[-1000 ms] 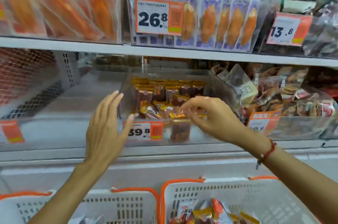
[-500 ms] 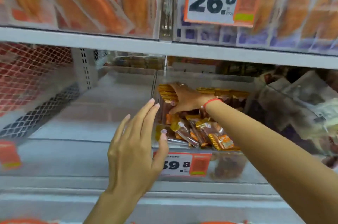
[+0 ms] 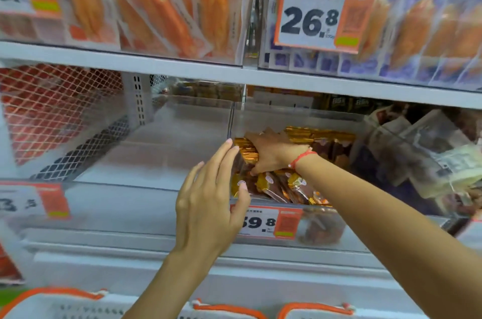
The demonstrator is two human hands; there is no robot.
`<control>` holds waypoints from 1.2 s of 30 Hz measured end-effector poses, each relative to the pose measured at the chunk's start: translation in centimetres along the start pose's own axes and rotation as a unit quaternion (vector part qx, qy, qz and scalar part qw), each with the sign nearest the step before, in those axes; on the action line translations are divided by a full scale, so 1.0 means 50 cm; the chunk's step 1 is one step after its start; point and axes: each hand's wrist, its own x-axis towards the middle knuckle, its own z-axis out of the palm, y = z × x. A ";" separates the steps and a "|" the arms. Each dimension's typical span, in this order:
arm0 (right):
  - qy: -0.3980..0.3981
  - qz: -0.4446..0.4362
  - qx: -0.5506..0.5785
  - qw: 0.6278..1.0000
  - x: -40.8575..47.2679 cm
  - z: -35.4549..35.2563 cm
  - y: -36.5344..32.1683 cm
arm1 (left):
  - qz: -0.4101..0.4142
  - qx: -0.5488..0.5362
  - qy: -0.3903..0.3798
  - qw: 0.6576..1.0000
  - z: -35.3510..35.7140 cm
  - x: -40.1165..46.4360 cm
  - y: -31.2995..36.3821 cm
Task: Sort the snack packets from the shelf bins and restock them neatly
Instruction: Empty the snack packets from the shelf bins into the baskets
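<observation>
A clear plastic bin (image 3: 287, 120) on the middle shelf holds several gold and brown snack packets (image 3: 276, 185). My right hand (image 3: 271, 153) reaches deep into the bin and grips a bunch of upright gold-topped packets (image 3: 245, 149) at its back left. My left hand (image 3: 208, 201) is at the bin's front left corner with straight fingers, thumb against the front wall; it holds nothing. A price tag reading 59.8 (image 3: 268, 222) hangs on the bin's front.
An empty clear bin (image 3: 146, 162) stands to the left. A bin of mixed packets (image 3: 430, 157) sits to the right. The upper shelf (image 3: 182, 68) carries orange and purple packs. White baskets with orange rims (image 3: 227, 309) stand below.
My right hand went from the front of the bin to its back left and closed round the gold packets. The left hand moved to the bin's corner. The view came closer.
</observation>
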 end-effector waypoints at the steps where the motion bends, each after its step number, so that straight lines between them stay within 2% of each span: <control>1: 0.008 0.007 0.028 1.000 -0.019 -0.004 0.003 | 0.000 -0.001 -0.005 1.000 0.003 -0.005 -0.001; 7: 0.132 0.031 0.167 0.976 -0.213 -0.085 0.045 | -0.002 0.010 -0.052 0.999 -0.017 0.002 0.003; 11: 0.197 -0.004 0.275 0.941 -0.391 -0.124 0.056 | -0.011 0.033 -0.118 0.992 -0.032 0.007 0.008; 13: 0.201 -0.026 0.293 0.934 -0.479 -0.133 0.047 | -0.018 0.044 -0.152 0.987 -0.039 0.008 0.014; 15: 0.163 -0.038 0.297 0.940 -0.555 -0.129 0.039 | -0.024 0.077 -0.181 0.980 -0.044 0.011 0.019; 17: 0.093 -0.033 0.288 0.953 -0.612 -0.106 0.037 | -0.023 0.101 -0.183 0.978 -0.048 0.011 0.027; 21: -0.074 -0.016 0.178 0.981 -0.655 -0.021 0.041 | -0.016 0.090 -0.131 0.987 -0.055 -0.002 0.040; 23: -0.145 0.002 0.143 0.979 -0.648 0.004 0.048 | 0.029 0.095 -0.100 0.990 -0.054 0.001 0.047; 24: -0.150 0.014 0.144 0.978 -0.640 0.009 0.053 | 0.059 0.094 -0.089 0.990 -0.052 0.004 0.052; 26: -0.096 0.028 0.140 0.985 -0.608 -0.002 0.070 | 0.119 0.074 -0.067 0.988 -0.046 0.026 0.067; 28: -0.024 0.021 0.126 0.992 -0.567 -0.019 0.084 | 0.143 0.038 -0.073 0.986 -0.039 0.051 0.087; 32: 0.112 0.024 0.186 0.976 -0.441 -0.052 0.121 | 0.068 -0.020 -0.182 0.981 0.007 0.134 0.122; 34: 0.179 0.056 0.250 0.950 -0.367 -0.054 0.156 | 0.035 -0.002 -0.237 0.971 0.048 0.172 0.129; 36: 0.203 0.092 0.265 0.938 -0.297 -0.057 0.192 | 0.009 0.018 -0.269 0.963 0.095 0.203 0.130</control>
